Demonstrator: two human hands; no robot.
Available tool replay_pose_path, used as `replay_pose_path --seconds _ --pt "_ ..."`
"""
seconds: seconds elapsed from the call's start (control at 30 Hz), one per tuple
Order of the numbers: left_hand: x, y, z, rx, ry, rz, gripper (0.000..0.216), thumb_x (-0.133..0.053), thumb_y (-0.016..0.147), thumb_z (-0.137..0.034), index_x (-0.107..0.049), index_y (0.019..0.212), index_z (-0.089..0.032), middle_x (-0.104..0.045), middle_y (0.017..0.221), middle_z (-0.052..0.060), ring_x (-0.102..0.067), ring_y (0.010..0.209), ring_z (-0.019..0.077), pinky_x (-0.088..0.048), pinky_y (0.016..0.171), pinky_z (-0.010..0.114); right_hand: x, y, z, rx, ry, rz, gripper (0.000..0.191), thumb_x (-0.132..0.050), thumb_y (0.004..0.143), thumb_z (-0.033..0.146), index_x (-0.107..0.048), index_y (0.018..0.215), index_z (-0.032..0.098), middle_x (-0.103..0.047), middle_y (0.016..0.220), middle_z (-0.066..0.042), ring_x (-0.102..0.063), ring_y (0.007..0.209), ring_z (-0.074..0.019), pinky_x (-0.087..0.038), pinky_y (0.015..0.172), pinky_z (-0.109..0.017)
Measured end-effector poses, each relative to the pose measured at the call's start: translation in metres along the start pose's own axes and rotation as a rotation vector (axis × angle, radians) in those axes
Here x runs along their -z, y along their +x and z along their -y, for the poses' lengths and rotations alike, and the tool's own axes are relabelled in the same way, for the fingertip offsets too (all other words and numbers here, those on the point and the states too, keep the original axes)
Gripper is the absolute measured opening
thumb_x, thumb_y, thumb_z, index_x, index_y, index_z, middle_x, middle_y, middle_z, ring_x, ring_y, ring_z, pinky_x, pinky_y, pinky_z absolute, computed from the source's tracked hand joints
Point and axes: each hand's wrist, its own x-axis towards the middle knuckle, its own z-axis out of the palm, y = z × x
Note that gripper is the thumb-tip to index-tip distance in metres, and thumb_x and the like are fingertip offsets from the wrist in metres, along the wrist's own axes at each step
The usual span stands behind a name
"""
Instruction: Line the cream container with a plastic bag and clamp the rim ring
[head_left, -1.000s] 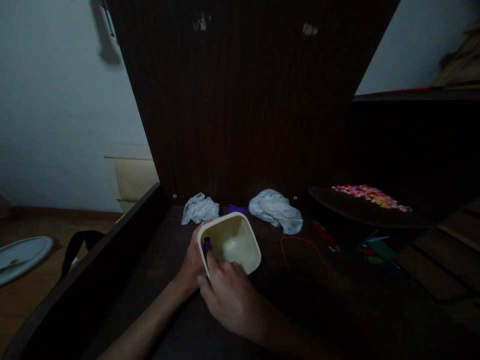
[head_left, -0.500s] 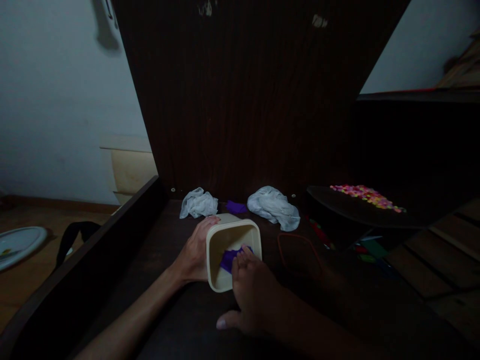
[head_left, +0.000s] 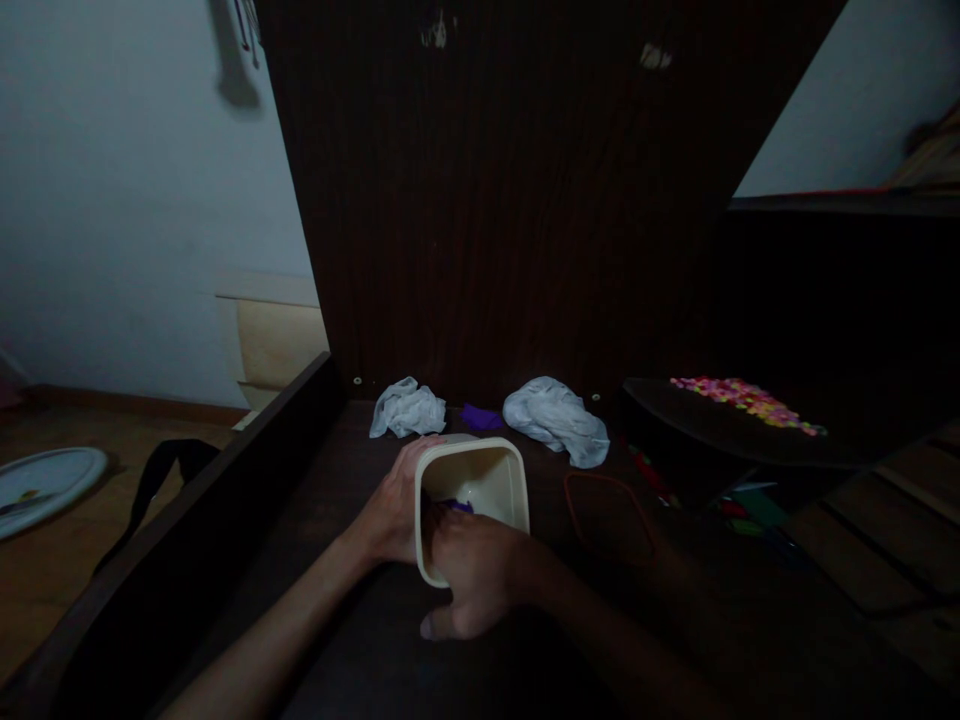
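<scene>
A cream square plastic container (head_left: 495, 476) stands tilted toward me on a dark wooden surface. My left hand (head_left: 391, 512) wraps round its left side and holds it. My right hand (head_left: 472, 570) reaches over the near rim with its fingers inside, pressed on a purple cloth (head_left: 455, 506) of which only a sliver shows. The thumb stays outside below the rim.
Two crumpled white cloths (head_left: 409, 409) (head_left: 556, 422) and another purple piece (head_left: 480, 417) lie at the back against a dark wooden panel. An orange-rimmed lid (head_left: 606, 505) lies to the right. Coloured beads (head_left: 739, 396) sit on a dark tray. A plate (head_left: 41, 486) is on the floor at left.
My right hand has gone from the container's left rim into its opening, pushing the purple cloth down inside. The container has tilted and shifted a little under my left hand.
</scene>
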Motion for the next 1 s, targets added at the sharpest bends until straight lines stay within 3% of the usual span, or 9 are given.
replay_pose_path --seconds 0.13,0.23,0.3,0.43,0.53,0.67,0.8,0.9,1.0 --pt "0.003 -0.001 0.002 -0.009 0.004 0.004 0.116 -0.087 0.062 -0.042 -0.021 0.155 -0.02 -0.048 0.145 0.023 -0.05 0.134 0.0468 -0.046 0.108 0.064 -0.006 -0.026 0.009 -0.006 0.052 -0.163 0.073 -0.073 0.08 0.043 -0.057 0.133 -0.006 -0.059 0.136 -0.031 -0.057 0.128 -0.0366 -0.041 0.113 -0.043" --pt "0.006 -0.001 0.003 -0.029 -0.007 0.023 0.12 -0.087 0.062 -0.045 -0.017 0.157 -0.02 -0.046 0.146 0.024 -0.048 0.135 0.0467 -0.046 0.108 0.064 -0.005 -0.048 0.017 -0.042 0.058 -0.192 0.074 -0.069 0.087 0.04 -0.048 0.143 -0.003 -0.049 0.148 -0.03 -0.05 0.137 -0.0348 -0.037 0.117 -0.041" --pt "0.009 0.001 0.004 -0.029 -0.006 0.037 0.122 -0.087 0.063 -0.047 -0.014 0.158 -0.02 -0.045 0.146 0.024 -0.047 0.137 0.0462 -0.045 0.109 0.063 -0.007 -0.058 0.017 -0.069 0.022 -0.207 0.071 -0.068 0.089 0.039 -0.048 0.144 0.0 -0.05 0.148 -0.027 -0.051 0.137 -0.0337 -0.041 0.114 -0.041" --pt "0.012 0.007 0.005 -0.024 0.008 0.06 0.119 -0.085 0.065 -0.046 -0.015 0.158 -0.023 -0.046 0.148 0.021 -0.048 0.136 0.0452 -0.046 0.111 0.062 -0.025 -0.057 0.004 -0.157 -0.205 -0.303 0.034 -0.06 0.092 0.013 -0.063 0.124 0.003 -0.069 0.124 -0.023 -0.065 0.119 -0.0303 -0.045 0.11 -0.043" --pt "0.012 0.01 0.004 -0.029 0.006 0.058 0.118 -0.085 0.064 -0.042 -0.017 0.158 -0.022 -0.044 0.152 0.021 -0.046 0.139 0.046 -0.043 0.113 0.063 -0.032 -0.045 -0.004 -0.218 -0.307 -0.343 0.027 -0.051 0.091 0.001 -0.068 0.112 0.004 -0.074 0.109 -0.021 -0.07 0.106 -0.0277 -0.05 0.105 -0.042" --pt "0.011 0.007 -0.002 0.041 0.032 0.066 0.12 -0.082 0.071 -0.035 -0.005 0.16 -0.016 -0.029 0.161 0.027 -0.033 0.147 0.0454 -0.037 0.117 0.063 -0.015 -0.034 0.001 -0.328 -0.199 -0.249 0.034 -0.047 0.096 0.008 -0.063 0.125 0.004 -0.073 0.113 -0.022 -0.072 0.104 -0.0288 -0.056 0.093 -0.038" --pt "0.004 0.001 -0.011 0.055 0.044 0.039 0.109 -0.077 0.074 -0.028 -0.01 0.159 -0.018 -0.035 0.157 0.025 -0.036 0.146 0.0428 -0.04 0.115 0.062 0.001 -0.024 0.007 -0.483 -0.049 -0.14 0.043 -0.046 0.097 0.013 -0.051 0.138 0.004 -0.073 0.112 -0.022 -0.074 0.099 -0.0309 -0.058 0.075 -0.037" --pt "-0.007 -0.001 -0.01 0.044 0.041 -0.009 0.114 -0.081 0.07 -0.032 -0.01 0.159 -0.019 -0.036 0.156 0.026 -0.038 0.145 0.0438 -0.04 0.114 0.063 -0.002 -0.016 0.007 -0.423 0.064 -0.214 0.037 -0.048 0.096 0.017 -0.054 0.131 0.006 -0.074 0.108 -0.019 -0.074 0.095 -0.0294 -0.056 0.076 -0.036" --pt "-0.016 -0.003 -0.002 -0.01 0.072 -0.081 0.105 -0.076 0.079 -0.031 -0.008 0.159 -0.023 -0.037 0.157 0.024 -0.039 0.145 0.0415 -0.038 0.114 0.065 -0.008 -0.012 0.009 -0.318 0.242 -0.303 0.035 -0.043 0.101 0.029 -0.057 0.125 0.008 -0.074 0.106 -0.018 -0.073 0.096 -0.0278 -0.053 0.081 -0.035"
